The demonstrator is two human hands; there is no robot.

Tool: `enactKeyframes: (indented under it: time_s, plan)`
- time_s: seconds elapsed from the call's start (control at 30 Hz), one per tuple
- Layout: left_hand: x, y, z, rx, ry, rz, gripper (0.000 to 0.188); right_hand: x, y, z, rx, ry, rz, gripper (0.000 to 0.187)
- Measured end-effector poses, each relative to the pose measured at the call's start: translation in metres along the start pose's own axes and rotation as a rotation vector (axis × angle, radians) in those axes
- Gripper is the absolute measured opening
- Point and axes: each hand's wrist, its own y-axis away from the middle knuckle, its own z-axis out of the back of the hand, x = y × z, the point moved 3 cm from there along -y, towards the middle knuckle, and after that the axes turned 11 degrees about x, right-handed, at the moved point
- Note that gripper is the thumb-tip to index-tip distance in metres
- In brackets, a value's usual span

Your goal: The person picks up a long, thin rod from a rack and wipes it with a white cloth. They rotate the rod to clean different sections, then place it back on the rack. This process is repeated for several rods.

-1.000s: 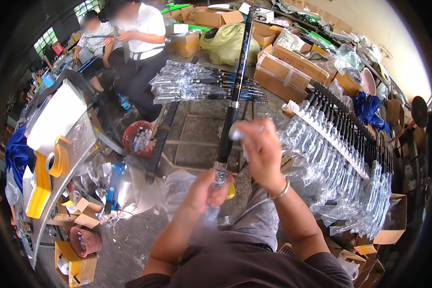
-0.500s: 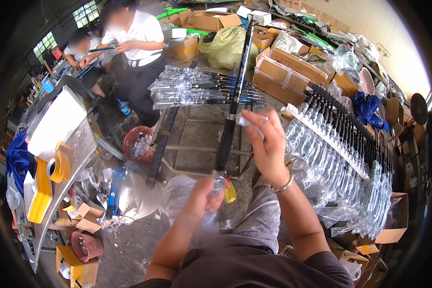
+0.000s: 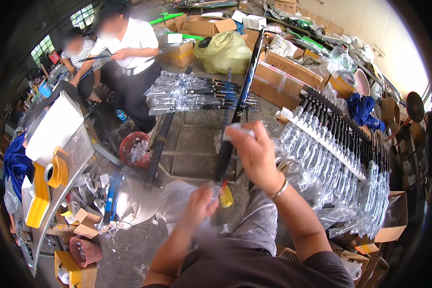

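A fishing rod (image 3: 248,89) with a dark blue-black blank and a black grip (image 3: 222,161) leans up and away from me. My left hand (image 3: 197,204) is closed around its lower end, where clear plastic film (image 3: 216,189) shows. Higher up, my right hand (image 3: 255,156) pinches a small white wad (image 3: 234,129), like tissue or cloth, against the rod just above the grip. The fingers partly hide this wad, and its material is unclear. Beyond the rod, several plastic-sleeved rods (image 3: 177,91) lie across a metal frame (image 3: 192,153).
To the right, a rack (image 3: 329,144) holds many plastic-sleeved rods. A red basket (image 3: 134,150) stands left of the frame. Yellow tape rolls (image 3: 57,173) sit on the left table (image 3: 77,153). Two people work at the far left; one wears a white shirt (image 3: 137,41). Cardboard boxes (image 3: 278,84) stand behind.
My right hand has moved left and slightly down, bringing the white wad onto the rod. The rod leans a little more to the right, and my left hand still grips its lower end.
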Motion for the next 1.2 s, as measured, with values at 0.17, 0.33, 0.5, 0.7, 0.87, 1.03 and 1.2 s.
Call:
enactKeyframes:
  time_s: [0.17,0.33,0.5,0.7,0.87,1.03,1.2]
  plan:
    - [0.014,0.004,0.011,-0.170,-0.373,-0.068,0.036,-0.015,-0.019,0.024,-0.129,0.171,-0.013,0.027]
    - [-0.006,0.003,0.003,-0.376,-0.811,-0.241,0.026,-0.010,0.002,0.005,-0.110,0.207,0.052,0.026]
    - [-0.019,0.004,-0.007,-0.431,-0.938,-0.329,0.021,-0.019,-0.010,0.022,-0.203,0.273,-0.021,0.025]
    - [-0.025,0.005,0.001,-0.547,-1.161,-0.404,0.025,-0.021,-0.006,0.027,-0.034,0.425,-0.137,0.021]
    - [-0.029,0.006,0.002,-0.635,-1.277,-0.468,0.031,-0.007,0.010,0.009,0.057,0.466,-0.029,0.021]
    - [-0.028,0.006,0.001,-0.652,-1.230,-0.464,0.029,-0.020,-0.010,0.031,-0.077,0.473,-0.084,0.021]
    - [-0.024,0.006,0.001,-0.519,-1.019,-0.420,0.027,-0.021,-0.002,0.026,-0.080,0.433,-0.064,0.022]
